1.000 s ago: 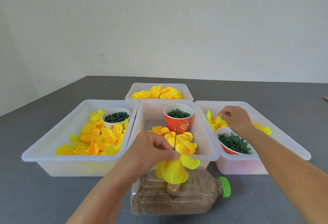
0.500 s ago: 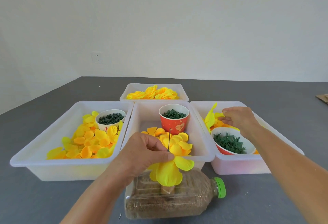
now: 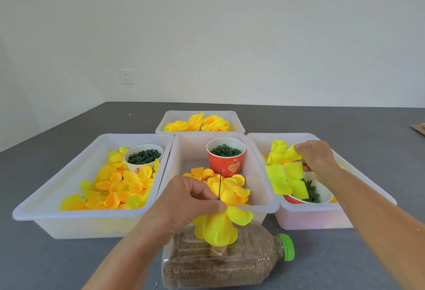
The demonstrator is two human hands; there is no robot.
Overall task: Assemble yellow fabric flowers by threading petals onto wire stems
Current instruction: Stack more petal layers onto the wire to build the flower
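Observation:
A thin dark wire stem (image 3: 220,185) stands upright from a clear bottle (image 3: 230,264) lying on its side. Yellow petals (image 3: 218,227) are threaded on the wire just above the bottle. My left hand (image 3: 188,204) pinches those petals at the wire's base. Over the right bin (image 3: 326,218), my right hand (image 3: 316,158) holds a large bright yellow petal piece (image 3: 287,174) lifted clear of the bin, its lobes hanging down.
The left bin (image 3: 69,218) holds loose yellow petals and a white cup (image 3: 143,157) of green parts. The middle bin (image 3: 259,181) has a red cup (image 3: 226,158) and more petals. A far bin (image 3: 200,115) holds finished flowers. A red bowl (image 3: 308,194) of green leaves sits in the right bin.
My right hand has lifted a large yellow petal piece up out of the right bin. My left hand keeps its pinch on the petals at the wire.

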